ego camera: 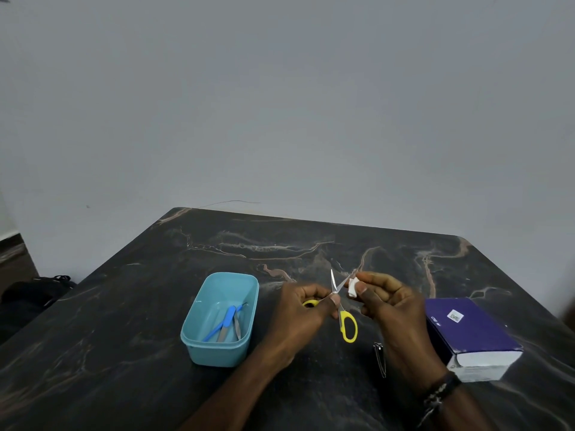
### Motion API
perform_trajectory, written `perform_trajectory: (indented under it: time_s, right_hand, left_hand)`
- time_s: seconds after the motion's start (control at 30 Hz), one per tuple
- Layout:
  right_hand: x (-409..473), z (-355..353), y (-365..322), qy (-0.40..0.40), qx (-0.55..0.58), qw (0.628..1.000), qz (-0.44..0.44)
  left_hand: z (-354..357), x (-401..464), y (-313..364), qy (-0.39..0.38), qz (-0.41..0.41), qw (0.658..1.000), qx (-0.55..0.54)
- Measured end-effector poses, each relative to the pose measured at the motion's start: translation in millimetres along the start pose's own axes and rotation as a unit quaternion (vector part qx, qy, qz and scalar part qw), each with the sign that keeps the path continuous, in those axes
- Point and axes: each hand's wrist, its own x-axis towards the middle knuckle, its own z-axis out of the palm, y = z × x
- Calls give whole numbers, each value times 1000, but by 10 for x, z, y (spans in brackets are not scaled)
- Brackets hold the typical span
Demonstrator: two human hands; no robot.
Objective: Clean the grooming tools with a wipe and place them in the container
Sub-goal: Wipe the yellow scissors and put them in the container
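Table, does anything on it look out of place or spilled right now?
Nothing looks spilled or damaged. The only stray item is the nail clipper, lying on the table beside the right hand, not yet in the blue container. The scissors are open in the left hand, being wiped.

The far half of the dark table [311,244], across the middle of the frame, lies bare up to the wall [280,104], so a hand can pass freely there. Lower left of centre, the blue container [199,340] stands with its open top unblocked from above; tools [228,325] lie inside it. Both hands fill the space just right of it, with open scissors [342,309] between them. A nail clipper [380,359] lies below, and a purple box [466,334] blocks the right edge.
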Motion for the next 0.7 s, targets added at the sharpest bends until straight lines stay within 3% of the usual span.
perform_trajectory:
  time_s: [0.7]
  right_hand:
    - [-73,78,1,7,24,1000,12]
  left_hand:
    - [87,-36,-31,17,4,1000,18]
